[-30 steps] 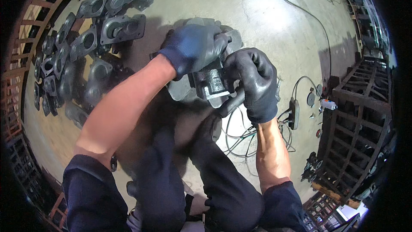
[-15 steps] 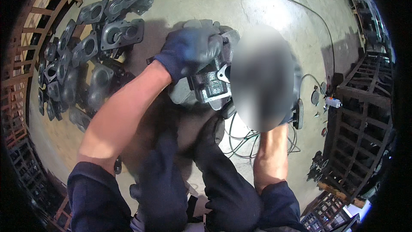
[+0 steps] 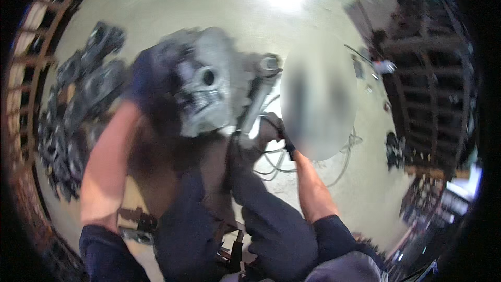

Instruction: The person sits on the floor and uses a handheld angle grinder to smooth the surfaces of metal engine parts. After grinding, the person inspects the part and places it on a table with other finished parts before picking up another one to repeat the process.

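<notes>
Moved: your view swung, so the grey metal casting (image 3: 206, 91) now sits up higher, more face-on, pretty blurry.
Left hand (image 3: 154, 83): gloved, grip wrapped on the casting's left side.
Right hand: blurred out, can't tell its grip.
Floor (image 3: 292, 10): dark castings (image 3: 78, 109) piled at your left.

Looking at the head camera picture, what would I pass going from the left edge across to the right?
Wooden frame → heap of dark metal parts → gloved left hand → grey metal casting → metal tool → blurred patch hiding the right hand → loose cable → dark racks.
</notes>
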Demonstrator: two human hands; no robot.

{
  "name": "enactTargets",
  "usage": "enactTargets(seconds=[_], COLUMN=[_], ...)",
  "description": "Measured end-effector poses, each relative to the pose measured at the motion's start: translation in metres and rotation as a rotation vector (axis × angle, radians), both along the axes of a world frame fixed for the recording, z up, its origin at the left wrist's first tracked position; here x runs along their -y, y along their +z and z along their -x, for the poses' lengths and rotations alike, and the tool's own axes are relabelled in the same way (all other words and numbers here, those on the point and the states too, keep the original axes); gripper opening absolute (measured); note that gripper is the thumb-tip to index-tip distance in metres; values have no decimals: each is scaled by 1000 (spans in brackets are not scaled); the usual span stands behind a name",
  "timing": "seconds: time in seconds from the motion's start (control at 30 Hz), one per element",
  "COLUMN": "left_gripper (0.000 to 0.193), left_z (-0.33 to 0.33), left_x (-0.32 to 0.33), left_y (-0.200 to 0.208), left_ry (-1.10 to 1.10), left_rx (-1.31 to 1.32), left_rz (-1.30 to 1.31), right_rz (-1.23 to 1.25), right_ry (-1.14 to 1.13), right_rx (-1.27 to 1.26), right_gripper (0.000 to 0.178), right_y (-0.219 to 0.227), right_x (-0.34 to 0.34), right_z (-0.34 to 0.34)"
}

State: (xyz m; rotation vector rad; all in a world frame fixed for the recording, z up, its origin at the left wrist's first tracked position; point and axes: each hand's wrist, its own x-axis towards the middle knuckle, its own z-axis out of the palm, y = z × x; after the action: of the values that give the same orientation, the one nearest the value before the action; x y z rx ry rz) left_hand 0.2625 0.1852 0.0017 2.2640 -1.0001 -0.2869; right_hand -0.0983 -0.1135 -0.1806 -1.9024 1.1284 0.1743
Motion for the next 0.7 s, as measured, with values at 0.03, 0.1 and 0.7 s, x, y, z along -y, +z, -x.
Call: enactTargets(seconds=[0.03, 0.1, 0.7], left_gripper=[27, 26, 34], left_z=[3, 0, 8], left_x=[2, -7, -1], left_y=[8, 4, 40], left_ry=[74, -127, -190], left_rx=[-155, 267, 48], left_rz=[0, -3, 25], right_rz=[41, 122, 85], right_ry=[82, 144, 44], right_rx=[-85, -218, -183], right_gripper=[44, 46, 46], right_y=[8, 38, 33], right_x=[-6, -12, 98], right_z=[-8, -27, -83])
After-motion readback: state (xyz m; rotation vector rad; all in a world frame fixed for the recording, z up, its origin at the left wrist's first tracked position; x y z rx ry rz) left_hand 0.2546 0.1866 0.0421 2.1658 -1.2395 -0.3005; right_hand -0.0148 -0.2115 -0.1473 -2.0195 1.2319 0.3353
